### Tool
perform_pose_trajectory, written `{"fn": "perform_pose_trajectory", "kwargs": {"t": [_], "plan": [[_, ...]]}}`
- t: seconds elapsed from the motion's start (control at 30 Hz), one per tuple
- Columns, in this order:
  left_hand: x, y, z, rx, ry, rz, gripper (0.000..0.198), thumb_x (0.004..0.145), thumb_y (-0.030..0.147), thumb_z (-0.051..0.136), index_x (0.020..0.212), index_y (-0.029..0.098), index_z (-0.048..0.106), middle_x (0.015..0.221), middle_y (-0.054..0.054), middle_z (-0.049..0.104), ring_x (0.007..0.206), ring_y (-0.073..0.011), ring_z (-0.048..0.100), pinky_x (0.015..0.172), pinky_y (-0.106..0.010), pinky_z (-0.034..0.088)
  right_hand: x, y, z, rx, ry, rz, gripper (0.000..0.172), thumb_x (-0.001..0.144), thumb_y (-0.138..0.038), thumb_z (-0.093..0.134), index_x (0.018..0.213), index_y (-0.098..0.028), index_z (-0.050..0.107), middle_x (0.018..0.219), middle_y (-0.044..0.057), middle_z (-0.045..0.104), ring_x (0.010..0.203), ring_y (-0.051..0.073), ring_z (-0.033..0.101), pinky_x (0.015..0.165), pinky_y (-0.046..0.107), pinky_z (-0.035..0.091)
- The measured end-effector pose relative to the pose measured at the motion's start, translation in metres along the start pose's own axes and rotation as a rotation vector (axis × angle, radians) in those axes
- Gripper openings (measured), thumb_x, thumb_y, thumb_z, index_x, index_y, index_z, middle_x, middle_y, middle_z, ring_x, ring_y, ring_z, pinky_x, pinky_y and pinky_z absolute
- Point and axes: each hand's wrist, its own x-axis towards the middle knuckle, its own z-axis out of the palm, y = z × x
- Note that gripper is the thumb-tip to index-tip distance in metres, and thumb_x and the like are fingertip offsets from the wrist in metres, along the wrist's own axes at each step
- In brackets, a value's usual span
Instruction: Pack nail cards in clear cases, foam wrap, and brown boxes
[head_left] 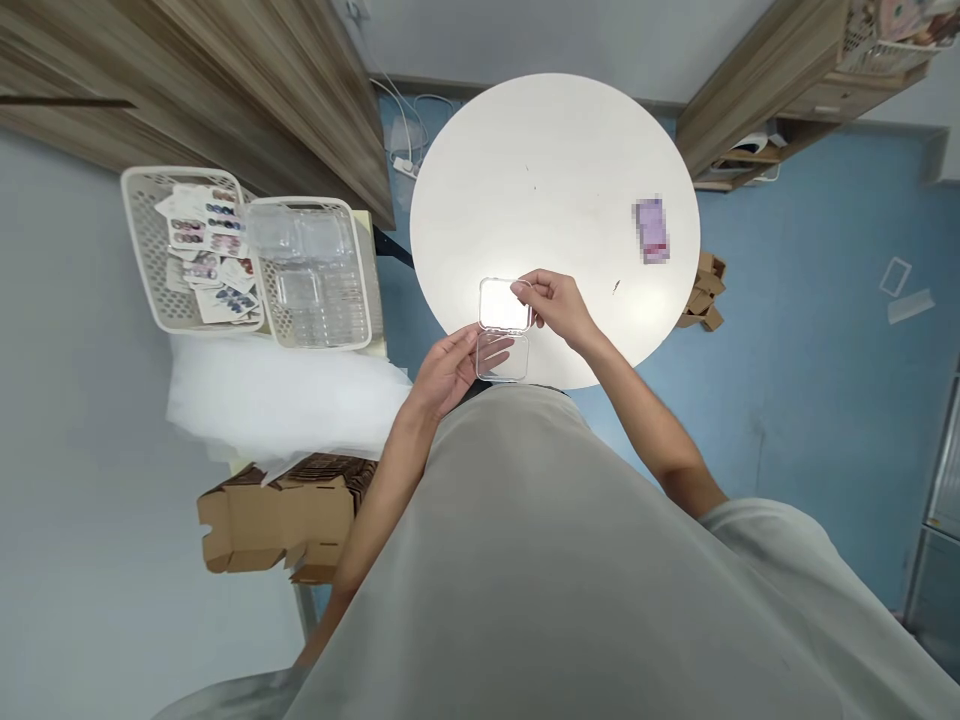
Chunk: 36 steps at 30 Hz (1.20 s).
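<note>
A small clear plastic hinged box (502,358) is spread open at the near edge of the round white table (555,160). My left hand (448,368) grips its left side by the hinge, thumb on top and fingers visible beneath the see-through near half. With thumb and forefinger, my right hand (555,303) pinches the upper right corner of the far half. That half looks bright white inside; whether this is a card or the tabletop's glare I cannot tell.
A pixelated purple item (652,230) lies on the table's right. At left stand a basket of patterned cards (139,255) and a basket of clear boxes (364,290). Below them are a white plastic bag (285,395) and flattened cardboard boxes (277,520). Cardboard pieces (705,290) sit beyond the table's right edge.
</note>
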Motion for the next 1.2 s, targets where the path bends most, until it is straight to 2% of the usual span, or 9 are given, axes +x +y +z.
{"fn": "perform_pose_trajectory", "kwargs": {"t": [0.23, 0.37, 0.5, 0.6, 0.7, 0.83, 0.93, 1.07, 1.2], "plan": [[0.008, -0.004, 0.007, -0.001, 0.048, 0.045, 0.057, 0.091, 0.052, 0.091, 0.135, 0.02, 0.076, 0.151, -0.017, 0.074, 0.144, -0.0375, 0.069, 0.131, -0.058, 0.046, -0.016, 0.01, -0.007, 0.118, -0.038, 0.118, 0.066, 0.086, -0.078, 0.086, 0.117, -0.021, 0.074, 0.099, 0.006, 0.084, 0.073, 0.014, 0.074, 0.065, 0.026, 0.06], [0.016, -0.01, 0.012, 0.018, 0.08, 0.056, 0.056, 0.092, 0.052, 0.089, 0.138, 0.022, 0.075, 0.156, -0.016, 0.071, 0.149, -0.0368, 0.065, 0.132, -0.057, 0.044, -0.026, 0.03, -0.007, 0.147, -0.056, 0.171, 0.062, 0.081, -0.076, 0.09, 0.105, -0.021, 0.075, 0.097, 0.006, 0.084, 0.081, 0.016, 0.077, 0.073, 0.027, 0.061], [0.03, -0.029, 0.009, 0.011, 0.178, 0.016, 0.059, 0.093, 0.051, 0.087, 0.143, 0.023, 0.072, 0.161, -0.016, 0.067, 0.153, -0.0354, 0.061, 0.133, -0.056, 0.044, -0.017, 0.064, -0.006, 0.176, -0.049, 0.214, 0.055, 0.083, -0.073, 0.089, 0.096, -0.021, 0.074, 0.101, 0.006, 0.084, 0.083, 0.016, 0.077, 0.079, 0.028, 0.061], [0.036, -0.046, 0.001, -0.016, 0.343, -0.014, 0.064, 0.091, 0.048, 0.089, 0.147, 0.023, 0.068, 0.165, -0.016, 0.063, 0.157, -0.0342, 0.057, 0.133, -0.053, 0.043, 0.004, 0.1, -0.006, 0.191, -0.031, 0.29, 0.047, 0.086, -0.064, 0.09, 0.096, -0.021, 0.073, 0.099, 0.005, 0.084, 0.081, 0.014, 0.076, 0.08, 0.027, 0.06], [0.025, -0.06, -0.009, -0.016, 0.503, -0.007, 0.064, 0.091, 0.047, 0.088, 0.147, 0.024, 0.068, 0.167, -0.015, 0.061, 0.159, -0.032, 0.055, 0.134, -0.05, 0.042, 0.031, 0.141, -0.008, 0.128, 0.027, 0.338, 0.034, 0.093, -0.049, 0.088, 0.093, -0.02, 0.071, 0.095, 0.005, 0.082, 0.079, 0.013, 0.073, 0.081, 0.028, 0.059], [-0.011, -0.074, -0.027, -0.012, 0.646, 0.001, 0.059, 0.09, 0.053, 0.086, 0.139, 0.023, 0.071, 0.165, -0.016, 0.063, 0.158, -0.032, 0.055, 0.133, -0.05, 0.044, 0.059, 0.19, -0.013, -0.005, 0.128, 0.401, 0.02, 0.102, -0.032, 0.076, 0.09, -0.019, 0.066, 0.09, 0.005, 0.079, 0.074, 0.012, 0.066, 0.081, 0.028, 0.056], [-0.039, -0.082, -0.047, -0.008, 0.736, 0.002, 0.062, 0.087, 0.06, 0.086, 0.135, 0.023, 0.071, 0.164, -0.019, 0.063, 0.156, -0.0339, 0.058, 0.13, -0.052, 0.047, 0.069, 0.21, -0.016, -0.125, 0.146, 0.405, 0.015, 0.104, -0.028, 0.069, 0.092, -0.019, 0.065, 0.094, 0.005, 0.08, 0.077, 0.013, 0.067, 0.084, 0.029, 0.055], [-0.06, -0.078, -0.085, 0.005, 0.798, 0.011, 0.066, 0.083, 0.066, 0.086, 0.132, 0.023, 0.072, 0.161, -0.019, 0.065, 0.154, -0.0347, 0.059, 0.128, -0.053, 0.051, 0.07, 0.211, -0.016, -0.33, 0.153, 0.389, 0.015, 0.104, -0.03, 0.063, 0.095, -0.019, 0.067, 0.097, 0.008, 0.081, 0.086, 0.018, 0.071, 0.091, 0.032, 0.055], [-0.065, -0.053, -0.133, -0.021, 0.817, 0.084, 0.061, 0.084, 0.06, 0.085, 0.131, 0.023, 0.072, 0.161, -0.019, 0.065, 0.152, -0.0335, 0.061, 0.128, -0.05, 0.051, 0.06, 0.191, -0.012, -0.556, 0.225, 0.354, 0.018, 0.1, -0.037, 0.066, 0.097, -0.02, 0.069, 0.116, 0.014, 0.082, 0.108, 0.026, 0.074, 0.099, 0.037, 0.055]]}}
